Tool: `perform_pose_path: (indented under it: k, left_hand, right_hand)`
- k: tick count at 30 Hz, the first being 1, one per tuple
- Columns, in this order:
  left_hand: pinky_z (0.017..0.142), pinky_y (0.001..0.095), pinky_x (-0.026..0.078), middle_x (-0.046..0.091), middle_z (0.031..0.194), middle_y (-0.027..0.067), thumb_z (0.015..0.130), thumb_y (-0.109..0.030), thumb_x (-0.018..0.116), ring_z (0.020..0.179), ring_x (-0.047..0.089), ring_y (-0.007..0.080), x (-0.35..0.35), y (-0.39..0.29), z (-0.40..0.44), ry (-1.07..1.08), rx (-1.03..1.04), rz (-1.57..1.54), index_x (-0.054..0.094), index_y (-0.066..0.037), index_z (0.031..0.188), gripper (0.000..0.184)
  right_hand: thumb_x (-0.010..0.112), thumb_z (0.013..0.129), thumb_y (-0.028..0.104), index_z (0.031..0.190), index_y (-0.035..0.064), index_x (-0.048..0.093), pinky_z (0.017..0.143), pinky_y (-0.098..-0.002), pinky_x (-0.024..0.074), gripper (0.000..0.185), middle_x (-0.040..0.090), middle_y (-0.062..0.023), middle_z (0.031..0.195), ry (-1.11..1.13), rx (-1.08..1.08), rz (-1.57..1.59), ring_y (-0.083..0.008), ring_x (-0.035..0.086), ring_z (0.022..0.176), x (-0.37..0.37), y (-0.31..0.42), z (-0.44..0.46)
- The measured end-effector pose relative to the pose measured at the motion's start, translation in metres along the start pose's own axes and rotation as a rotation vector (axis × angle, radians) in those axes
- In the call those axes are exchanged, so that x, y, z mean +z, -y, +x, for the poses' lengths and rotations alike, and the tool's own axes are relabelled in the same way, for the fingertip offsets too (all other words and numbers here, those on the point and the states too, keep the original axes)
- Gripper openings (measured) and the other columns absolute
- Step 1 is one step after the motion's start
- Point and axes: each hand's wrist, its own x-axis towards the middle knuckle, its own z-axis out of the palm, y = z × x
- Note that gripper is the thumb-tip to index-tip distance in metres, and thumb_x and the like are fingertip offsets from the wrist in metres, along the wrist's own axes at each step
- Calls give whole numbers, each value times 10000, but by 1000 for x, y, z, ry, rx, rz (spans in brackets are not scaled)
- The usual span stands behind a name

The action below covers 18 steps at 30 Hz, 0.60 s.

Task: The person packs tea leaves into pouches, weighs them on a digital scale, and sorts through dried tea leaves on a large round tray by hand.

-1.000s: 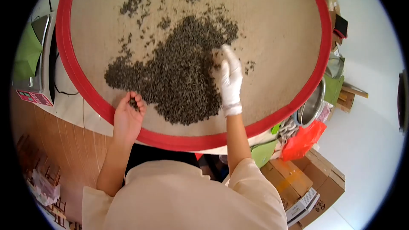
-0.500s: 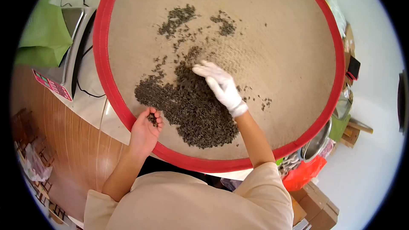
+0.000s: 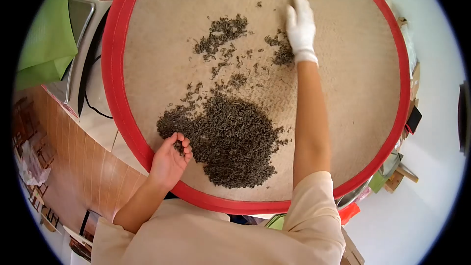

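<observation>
Dark, curled dried tea leaves lie in a large heap on a round woven tray with a red cloth rim. My left hand is bare and palm up at the heap's left edge, its fingers curled around a few tea leaves. Wearing a white glove, my right hand reaches to the far part of the tray, fingers stretched out and low over the surface. Just left of it sits a small patch of leaves. Another patch lies farther left, with loose bits scattered between.
A scale with a metal plate stands left of the tray, partly under a green bag. A black cable runs beside it. Boxes and a red bag are at the lower right, past the rim.
My right hand has moved from the heap to the far right of the tray. The heap's top has been pulled nearer to me. My left hand stays near the rim, still curled.
</observation>
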Motion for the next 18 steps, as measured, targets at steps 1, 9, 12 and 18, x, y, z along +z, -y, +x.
perform_pose_path:
  k: [1,9,12,18]
  left_hand:
    - [737,265,417,465,843,20,981,-231,449,780,463,139,2,-1,3,1,-4,7,445,-107,913,142]
    - [740,264,424,483,851,19,967,-243,488,776,482,136,20,-16,19,25,-5,-2,469,-109,904,150]
    - [695,250,428,475,823,1,978,-215,469,731,475,122,26,-22,22,-7,-20,4,466,-116,896,128]
    - [724,267,433,483,839,19,967,-218,488,765,484,136,14,-17,20,32,-27,39,474,-98,899,139]
  right_hand:
    - [454,909,230,1232,41,530,1046,-439,384,382,558,-172,1236,-37,-130,-1,-316,490,1200,21,9,9]
    - [360,969,321,1269,44,528,1098,-458,326,442,485,-146,1358,568,-658,462,-322,418,1294,27,121,-79]
    - [405,976,299,1134,69,644,1093,-450,339,368,596,-101,1264,842,-464,795,-299,481,1266,-20,119,-143]
    - [381,996,369,1245,53,577,1057,-415,398,448,588,-128,1270,194,-16,404,-284,530,1212,-71,30,-99]
